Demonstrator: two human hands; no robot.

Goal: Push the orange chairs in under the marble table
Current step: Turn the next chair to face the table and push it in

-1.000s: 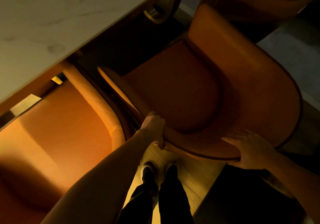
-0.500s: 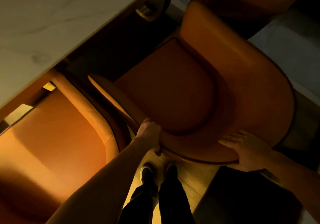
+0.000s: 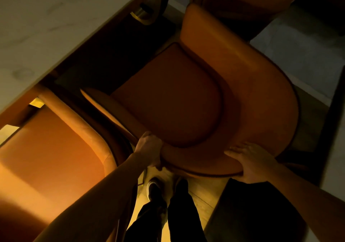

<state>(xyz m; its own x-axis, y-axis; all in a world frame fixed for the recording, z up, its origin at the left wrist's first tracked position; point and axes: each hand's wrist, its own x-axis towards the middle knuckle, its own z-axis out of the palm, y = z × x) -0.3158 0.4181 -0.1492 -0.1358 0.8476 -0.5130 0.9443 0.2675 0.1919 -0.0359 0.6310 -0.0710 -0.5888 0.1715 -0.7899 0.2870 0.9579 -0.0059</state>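
I stand over an orange armchair [image 3: 168, 99] and look down on its seat cushion, which fills the middle of my view. Both my hands are on the curved top of its backrest, which arcs across from 7 o'clock to 3 o'clock. My left hand [image 3: 150, 153] is wrapped over the rim at about 6 o'clock, knuckles up, thumb tucked under the edge, clamped on the chair back. My right hand [image 3: 252, 164] lies at about 5 o'clock, fingers [image 3: 235, 151] spread flat on top of the rim and the palm cupped round its outer edge; I cannot tell how hard it grips. The hands are well apart, with a stretch of backrest between them.

The marble table [image 3: 56, 17] takes the 10 to 11 o'clock corner, its pale edge running on a slant from 9 o'clock up to 12. The chair's open front faces it, and a dark gap of floor lies between the seat and the table edge. The seat is not under the tabletop.

A second orange chair [image 3: 52, 148] sits at 8 o'clock, just beside the first, its front end reaching beneath the table edge. A third orange chair [image 3: 242, 0] shows at 1 o'clock, just beyond the armrest of the one I hold. My shoes [image 3: 155, 187] and dark trousers stand at 6 o'clock on the wooden floor [image 3: 197, 189], close behind the backrest.
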